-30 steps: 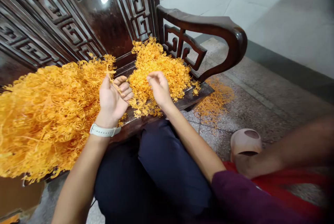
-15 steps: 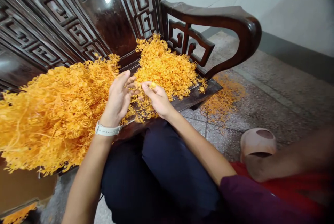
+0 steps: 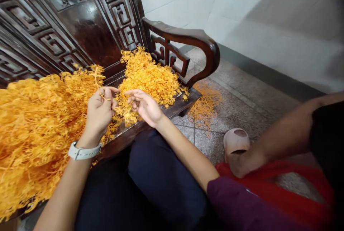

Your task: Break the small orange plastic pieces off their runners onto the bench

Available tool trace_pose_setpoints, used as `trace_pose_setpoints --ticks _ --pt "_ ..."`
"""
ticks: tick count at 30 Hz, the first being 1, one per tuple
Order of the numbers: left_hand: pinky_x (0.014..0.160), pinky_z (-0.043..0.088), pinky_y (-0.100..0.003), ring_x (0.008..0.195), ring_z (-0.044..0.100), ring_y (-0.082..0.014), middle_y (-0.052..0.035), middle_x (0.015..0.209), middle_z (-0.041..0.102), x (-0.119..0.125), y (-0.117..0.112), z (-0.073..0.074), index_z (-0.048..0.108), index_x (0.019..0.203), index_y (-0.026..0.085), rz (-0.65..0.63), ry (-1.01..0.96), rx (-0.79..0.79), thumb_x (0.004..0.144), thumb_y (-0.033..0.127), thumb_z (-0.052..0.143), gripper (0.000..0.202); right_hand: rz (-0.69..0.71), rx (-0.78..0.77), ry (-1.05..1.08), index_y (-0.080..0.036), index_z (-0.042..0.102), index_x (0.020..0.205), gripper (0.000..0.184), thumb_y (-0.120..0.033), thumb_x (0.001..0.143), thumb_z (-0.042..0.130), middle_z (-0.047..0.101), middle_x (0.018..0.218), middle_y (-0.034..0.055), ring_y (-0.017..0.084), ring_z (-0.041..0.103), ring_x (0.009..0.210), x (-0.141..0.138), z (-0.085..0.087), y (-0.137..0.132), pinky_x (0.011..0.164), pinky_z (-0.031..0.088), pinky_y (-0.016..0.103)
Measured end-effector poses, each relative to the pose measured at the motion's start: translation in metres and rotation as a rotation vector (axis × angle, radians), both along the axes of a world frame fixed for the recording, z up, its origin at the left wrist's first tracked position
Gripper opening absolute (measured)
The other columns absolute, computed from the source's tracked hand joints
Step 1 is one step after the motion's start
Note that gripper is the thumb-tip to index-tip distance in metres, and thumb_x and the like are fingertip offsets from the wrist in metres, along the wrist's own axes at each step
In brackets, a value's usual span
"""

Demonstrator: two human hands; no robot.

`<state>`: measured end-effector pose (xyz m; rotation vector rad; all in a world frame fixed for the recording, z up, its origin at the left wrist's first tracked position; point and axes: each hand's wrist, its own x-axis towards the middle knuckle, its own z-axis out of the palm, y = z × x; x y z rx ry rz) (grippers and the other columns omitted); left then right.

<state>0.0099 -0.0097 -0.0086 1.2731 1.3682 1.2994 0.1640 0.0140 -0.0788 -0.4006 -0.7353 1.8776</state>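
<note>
My left hand (image 3: 100, 112) is closed in a pinch on a thin yellow-orange plastic strand (image 3: 97, 80), whose branched end sticks up above the fingers. Just to its right, my right hand (image 3: 146, 107) has its fingers apart, the index finger stretched toward the left hand, with nothing seen in it. Left of my hands spreads a big heap of tangled yellow-orange plastic strands (image 3: 40, 123). Behind my right hand lies a smaller pile of little spiky flower-like plastic pieces (image 3: 150, 76). Some loose pieces lie on the seat beneath my hands.
Both heaps rest on a dark carved wooden bench (image 3: 177, 107) with a curved armrest (image 3: 188, 37). Orange scraps (image 3: 205, 102) litter the floor beyond its end. Another person's leg (image 3: 282, 141) in a pale slipper (image 3: 236, 139) is at the right, near red material (image 3: 268, 188).
The view has shifted, moving the bench left in the picture. My right hand's pinch has opened and its small piece is gone from the fingers. My left hand has closed on a strand.
</note>
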Motion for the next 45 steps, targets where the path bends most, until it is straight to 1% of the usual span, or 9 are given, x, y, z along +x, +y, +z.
trace_pose_setpoints --ticks 3,8,15,25,29,35,40,42,45 --pt "0.041 0.042 -0.017 0.043 0.053 -0.0097 0.0025 0.060 0.061 0.003 -0.003 0.003 0.073 0.101 0.020 -0.026 -0.033 -0.038 0.102 0.038 0.075 0.018 0.012 0.191 -0.141 -0.022 0.073 0.101 0.034 -0.056 0.097 0.068 0.069 0.094 0.0029 0.015 0.057 0.078 0.001 0.004 -0.006 0.071 0.048 0.028" --pt "0.063 0.057 -0.018 0.065 0.068 -0.0114 -0.0013 0.077 0.073 0.009 -0.006 0.009 0.075 0.103 0.018 -0.076 -0.206 0.003 0.083 0.019 0.092 0.026 -0.157 0.429 -0.337 -0.025 0.068 0.114 0.037 -0.050 0.090 0.083 0.067 0.098 0.0005 0.016 0.060 0.085 -0.004 0.008 -0.016 0.078 0.052 0.031" --pt "0.073 0.054 -0.018 0.073 0.067 -0.0110 -0.0027 0.079 0.074 0.005 0.001 0.001 0.080 0.096 0.021 0.004 -0.042 0.160 0.102 0.025 0.075 0.009 -0.259 0.147 -0.114 -0.024 0.067 0.098 0.030 -0.053 0.096 0.075 0.064 0.088 -0.0005 0.010 0.052 0.063 -0.004 0.004 -0.008 0.057 0.045 0.025" --pt "0.063 0.051 -0.026 0.055 0.056 -0.0099 0.0049 0.060 0.059 0.010 0.006 0.001 0.071 0.085 0.021 0.038 -0.135 0.344 0.107 0.019 0.068 0.022 0.241 -0.049 0.447 -0.017 0.059 0.089 0.022 -0.016 0.109 0.050 0.050 0.086 -0.0001 0.008 0.045 0.063 0.001 0.011 -0.013 0.061 0.044 0.021" --pt "0.057 0.052 -0.024 0.050 0.055 -0.0109 0.0032 0.056 0.058 0.001 0.008 0.002 0.071 0.086 0.019 -0.008 -0.271 0.249 0.109 0.016 0.056 0.028 0.277 -0.042 0.469 -0.015 0.060 0.089 0.031 -0.014 0.112 0.039 0.055 0.090 0.0022 0.009 0.052 0.069 0.007 0.015 -0.014 0.068 0.049 0.023" --pt "0.066 0.060 -0.030 0.073 0.076 -0.0202 -0.0048 0.081 0.078 -0.002 0.002 0.013 0.073 0.101 0.022 -0.064 -0.396 0.023 0.110 0.044 0.059 0.027 0.199 -0.043 0.413 -0.016 0.065 0.096 0.027 -0.018 0.113 0.045 0.067 0.100 0.0053 0.012 0.062 0.078 0.008 0.011 -0.011 0.076 0.053 0.025" --pt "0.049 0.043 -0.022 0.044 0.042 -0.0092 0.0049 0.056 0.050 0.010 -0.007 0.023 0.070 0.103 0.023 -0.208 -0.496 -0.012 0.115 0.046 0.047 0.035 0.265 -0.008 0.437 -0.015 0.066 0.096 0.023 -0.017 0.111 0.049 0.063 0.087 0.0019 0.010 0.057 0.071 0.004 0.007 -0.011 0.072 0.049 0.023" --pt "0.044 0.030 -0.021 0.040 0.022 -0.0083 0.0077 0.052 0.036 0.011 -0.008 0.021 0.069 0.102 0.024 -0.264 -0.381 -0.012 0.114 0.048 0.049 0.033 0.289 -0.006 0.392 -0.015 0.065 0.094 0.023 -0.017 0.111 0.049 0.058 0.079 0.0000 0.009 0.052 0.066 0.005 0.007 -0.012 0.068 0.046 0.022" --pt "0.045 0.028 -0.023 0.042 0.018 -0.0089 0.0089 0.051 0.031 0.008 -0.008 0.014 0.068 0.101 0.023 -0.295 -0.148 -0.002 0.109 0.053 0.059 0.033 0.322 0.018 0.251 -0.016 0.063 0.092 0.022 -0.016 0.110 0.050 0.053 0.072 -0.0017 0.010 0.047 0.063 0.007 0.005 -0.010 0.063 0.041 0.021"
